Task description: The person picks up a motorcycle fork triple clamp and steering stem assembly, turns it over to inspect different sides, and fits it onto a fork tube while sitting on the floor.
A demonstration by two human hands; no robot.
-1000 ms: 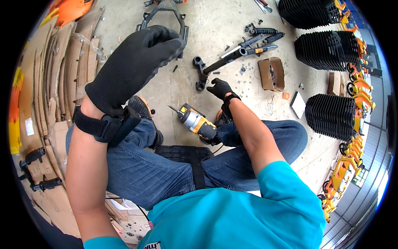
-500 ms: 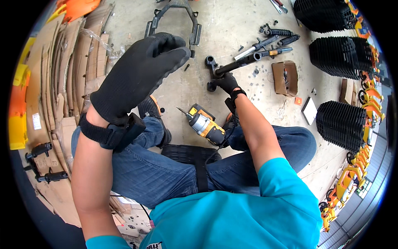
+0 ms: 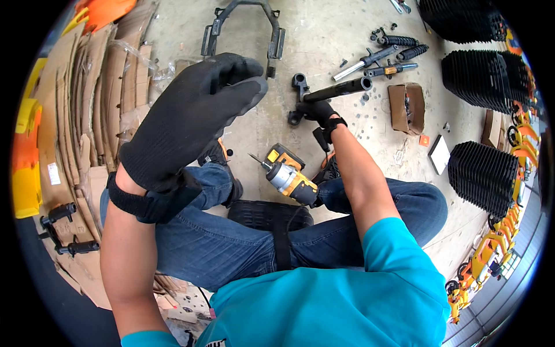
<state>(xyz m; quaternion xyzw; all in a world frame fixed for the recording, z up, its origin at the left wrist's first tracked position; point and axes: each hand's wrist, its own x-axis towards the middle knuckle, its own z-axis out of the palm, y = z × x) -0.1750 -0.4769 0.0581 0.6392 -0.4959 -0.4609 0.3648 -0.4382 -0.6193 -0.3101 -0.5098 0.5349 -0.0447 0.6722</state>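
My left hand point(image 3: 193, 115), in a black glove, is raised close in front. Its fingers are loosely bent, with a gap between thumb and forefinger and nothing visible in it. Farther off on the right, my gloved right hand point(image 3: 318, 112) is closed around the lower end of a black steering stem point(image 3: 338, 90). That stem is a thick tube fixed to a fork clamp point(image 3: 299, 85) with a round eye at each end. The tube points to the right, its hollow end showing. Between my feet lies a yellow and grey impact driver point(image 3: 292, 182) with a bit in its nose.
A black metal frame point(image 3: 215, 29) lies ahead. Shock absorbers point(image 3: 399, 41) and fork tubes point(image 3: 370, 61) lie at the right, near an open cardboard box point(image 3: 399, 110). Stacked black racks point(image 3: 483, 179) stand farther right. Flattened cardboard point(image 3: 95, 92) and a black clamp part point(image 3: 69, 231) are at left.
The stem in my right hand has swung a little, its free end now nearer and apart from the fork tubes behind it. My left hand is slightly lower, its pose much the same.
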